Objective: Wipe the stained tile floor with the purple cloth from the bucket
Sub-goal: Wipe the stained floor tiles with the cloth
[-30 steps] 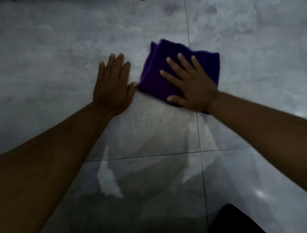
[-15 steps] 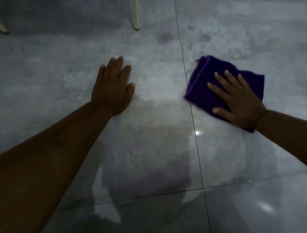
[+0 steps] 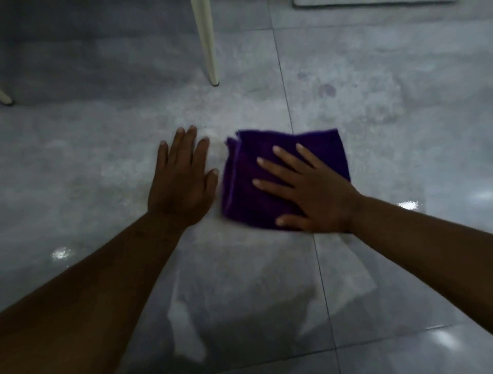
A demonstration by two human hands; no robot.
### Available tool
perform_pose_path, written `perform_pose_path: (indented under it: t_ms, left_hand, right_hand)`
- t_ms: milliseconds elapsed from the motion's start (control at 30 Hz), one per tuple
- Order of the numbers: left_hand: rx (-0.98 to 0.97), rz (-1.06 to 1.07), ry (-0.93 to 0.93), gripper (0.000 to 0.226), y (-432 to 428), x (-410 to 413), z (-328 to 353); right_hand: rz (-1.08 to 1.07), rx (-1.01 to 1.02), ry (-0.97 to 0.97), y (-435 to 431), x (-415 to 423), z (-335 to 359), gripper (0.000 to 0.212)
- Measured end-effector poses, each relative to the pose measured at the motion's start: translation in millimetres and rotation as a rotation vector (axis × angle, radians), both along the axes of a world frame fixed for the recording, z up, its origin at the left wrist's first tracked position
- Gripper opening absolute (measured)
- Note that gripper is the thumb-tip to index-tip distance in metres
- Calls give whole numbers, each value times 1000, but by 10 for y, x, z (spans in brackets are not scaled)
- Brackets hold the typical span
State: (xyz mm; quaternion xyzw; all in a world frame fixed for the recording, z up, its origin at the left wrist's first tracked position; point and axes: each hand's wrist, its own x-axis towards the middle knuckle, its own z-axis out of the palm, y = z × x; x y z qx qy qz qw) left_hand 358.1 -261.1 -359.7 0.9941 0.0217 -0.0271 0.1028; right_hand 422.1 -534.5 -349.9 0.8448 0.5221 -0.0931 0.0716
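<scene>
The folded purple cloth (image 3: 269, 170) lies flat on the grey tile floor (image 3: 373, 149), across a grout line. My right hand (image 3: 306, 192) presses down on it, palm flat and fingers spread. My left hand (image 3: 181, 181) rests flat on the bare tile just left of the cloth, its thumb close to the cloth's edge. Dark round stains (image 3: 326, 89) show on the tile beyond the cloth. No bucket is in view.
A white furniture leg (image 3: 206, 45) stands on the floor beyond my left hand. Another pale leg tip (image 3: 4, 97) shows at the far left edge. A light mat or board edge (image 3: 373, 3) lies at the top right. The tiles shine wet.
My right hand has slid the cloth back left, from the right tile to beside my left hand. The view has tilted up, showing more of the furniture leg. My left hand has stayed planted.
</scene>
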Motion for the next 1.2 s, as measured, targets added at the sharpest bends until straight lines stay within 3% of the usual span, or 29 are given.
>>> perform_pose_path:
  t_ms: [100, 233, 367, 500, 833, 1033, 1200]
  left_hand:
    - [16, 0, 6, 62, -1, 15, 0]
    - [25, 3, 11, 63, -36, 32, 9]
    - [31, 4, 27, 65, -61, 57, 16]
    - [29, -1, 14, 66, -64, 66, 2]
    - [1, 13, 10, 70, -31, 44, -31]
    - [-137, 30, -34, 101, -17, 22, 0]
    - [-253, 35, -51, 101, 47, 13, -14]
  right_hand:
    - [-78, -2, 28, -738, 27, 45, 76]
    - [-364, -59, 41, -1381, 458, 126, 79]
    - [-572, -29, 60, -1293, 1020, 133, 85]
    - [-635, 33, 38, -725, 1519, 59, 84]
    - [-416, 47, 16, 889, 1316, -46, 82]
    - [-193, 51, 28, 830, 444, -14, 80]
    - [-6, 17, 115, 448, -472, 41, 78]
